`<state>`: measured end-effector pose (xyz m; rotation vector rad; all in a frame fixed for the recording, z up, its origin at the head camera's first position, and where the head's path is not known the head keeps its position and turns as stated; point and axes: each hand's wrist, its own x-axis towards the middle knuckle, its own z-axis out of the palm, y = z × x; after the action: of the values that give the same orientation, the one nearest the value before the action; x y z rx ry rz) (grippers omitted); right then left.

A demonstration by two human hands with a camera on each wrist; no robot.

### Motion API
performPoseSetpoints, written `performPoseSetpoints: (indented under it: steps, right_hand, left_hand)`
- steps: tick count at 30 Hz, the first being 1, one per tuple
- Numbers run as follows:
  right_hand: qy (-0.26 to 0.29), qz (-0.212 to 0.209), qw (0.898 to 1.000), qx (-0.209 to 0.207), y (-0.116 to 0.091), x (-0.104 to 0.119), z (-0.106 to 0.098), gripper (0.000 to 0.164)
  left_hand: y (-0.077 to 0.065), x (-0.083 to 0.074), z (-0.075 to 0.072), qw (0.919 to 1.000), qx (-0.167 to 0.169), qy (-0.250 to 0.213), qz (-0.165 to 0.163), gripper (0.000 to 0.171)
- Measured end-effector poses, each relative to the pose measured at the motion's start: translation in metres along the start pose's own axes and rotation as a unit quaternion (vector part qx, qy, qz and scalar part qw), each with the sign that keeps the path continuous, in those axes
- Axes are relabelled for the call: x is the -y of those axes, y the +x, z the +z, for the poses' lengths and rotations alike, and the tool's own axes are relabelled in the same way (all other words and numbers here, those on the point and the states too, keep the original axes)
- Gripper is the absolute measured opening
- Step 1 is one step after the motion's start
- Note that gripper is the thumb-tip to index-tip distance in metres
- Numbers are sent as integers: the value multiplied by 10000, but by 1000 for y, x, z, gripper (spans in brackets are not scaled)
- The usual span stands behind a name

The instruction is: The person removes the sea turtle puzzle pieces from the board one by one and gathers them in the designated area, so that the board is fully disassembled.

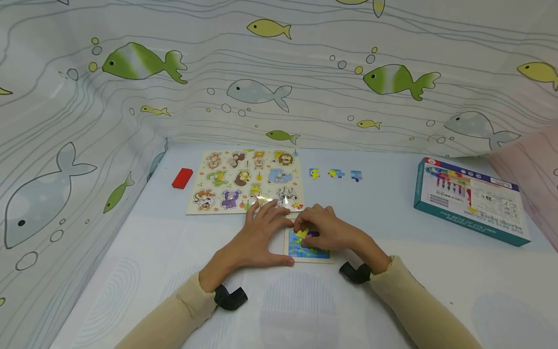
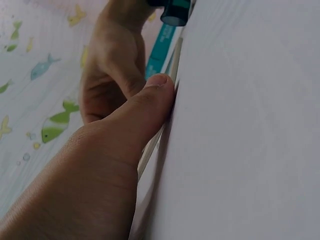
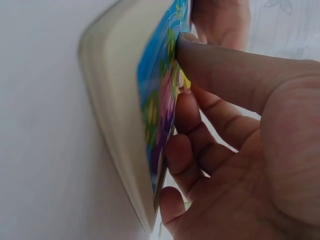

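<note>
A small wooden-framed jigsaw board [image 1: 310, 261] with a blue underwater picture lies before me, just below a larger animal puzzle board [image 1: 196, 206]. My left hand [image 1: 261, 237] spreads over its left side, thumb at the near corner and fingertips by the far edge. In the left wrist view the left thumb [image 2: 150, 97] touches the board's edge. Over the picture, my right hand [image 1: 329, 230] bends its fingers and thumb about a yellow jigsaw piece [image 3: 185, 81]. The right hand hides much of the picture's upper right.
Three loose jigsaw pieces [image 1: 335, 173] lie in a row beyond the right hand. A red block [image 1: 182, 178] sits left of the animal board. A flat teal-edged box [image 1: 472, 201] lies at the right. Fish-printed cloth [image 1: 261, 58] rises behind the table.
</note>
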<state>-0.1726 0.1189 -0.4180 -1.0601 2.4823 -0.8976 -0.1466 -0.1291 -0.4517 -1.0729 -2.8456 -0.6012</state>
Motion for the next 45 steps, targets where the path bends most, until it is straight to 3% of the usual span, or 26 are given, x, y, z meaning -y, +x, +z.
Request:
performPoseSetpoints:
  steps: [27, 36, 45]
  right_hand:
    - [71, -87, 9999, -27, 1, 0, -1, 30]
    - [38, -64, 10000, -29, 2, 0, 0, 28]
    - [40, -96, 9999, -58, 1, 1, -2, 26]
  left_hand:
    - [2, 0, -1, 9999, 71, -92, 59, 73]
    - [0, 2, -2, 9971, -11, -760, -9, 59]
    - [0, 3, -1, 9969, -43, -778, 122, 56]
